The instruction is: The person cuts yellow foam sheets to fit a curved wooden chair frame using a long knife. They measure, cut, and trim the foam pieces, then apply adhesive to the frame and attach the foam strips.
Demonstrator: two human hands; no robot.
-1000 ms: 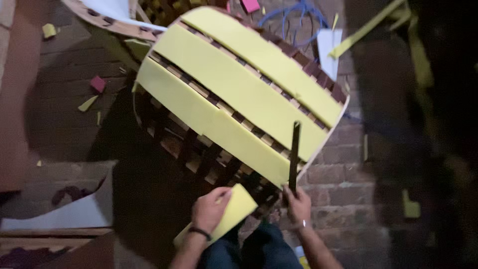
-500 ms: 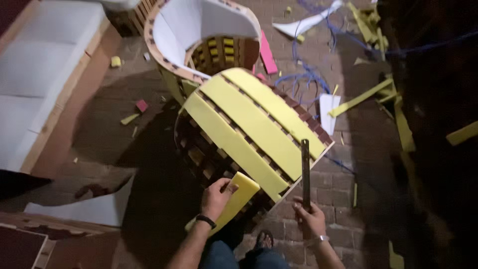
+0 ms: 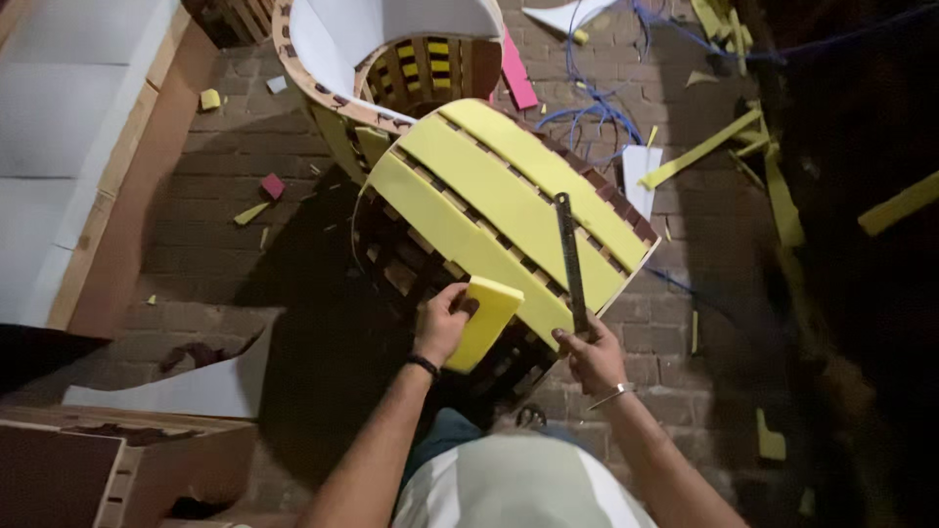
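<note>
My left hand (image 3: 442,323) grips a yellow foam block (image 3: 482,323) at the near edge of the slatted frame (image 3: 509,210). My right hand (image 3: 590,354) is closed round the metal ruler (image 3: 570,260) lying across the foam strips (image 3: 469,235); bare brick floor (image 3: 196,244) lies to the left.

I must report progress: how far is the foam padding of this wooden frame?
Done: three yellow strips lie across the frame. In hand: left hand holds a foam piece, right hand a ruler. Left: the frame's near edge shows bare slats.
</note>
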